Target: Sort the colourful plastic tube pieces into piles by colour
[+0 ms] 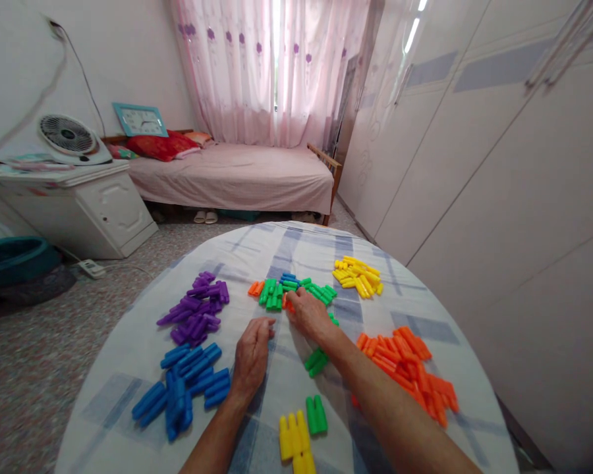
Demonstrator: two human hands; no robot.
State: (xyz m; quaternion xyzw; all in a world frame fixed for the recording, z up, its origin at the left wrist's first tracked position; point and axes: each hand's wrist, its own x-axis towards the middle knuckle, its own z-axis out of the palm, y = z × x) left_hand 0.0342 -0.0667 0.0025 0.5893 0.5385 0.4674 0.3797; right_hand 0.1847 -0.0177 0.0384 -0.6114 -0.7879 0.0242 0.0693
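My right hand (307, 313) reaches into the middle cluster, fingers closed on an orange bullet-shaped building block (286, 302), partly hidden by the fingers. Around it lie green blocks (273, 293), blue blocks (290, 279) and another orange block (255, 288). Nearer, my left hand (252, 354) rests on the tablecloth with its fingers apart and nothing visible in them. Just left of that hand is a pile of blue blocks (178, 395). Under and beside my right forearm sit loose green blocks (316, 362).
Purple blocks (197, 309) lie at the left, yellow blocks (358, 275) at the far right, and orange blocks (410, 365) beside my right arm. A green block (317, 415) and joined yellow blocks (295, 436) sit at the front of the round table (103, 395). A bed (247, 174) stands behind.
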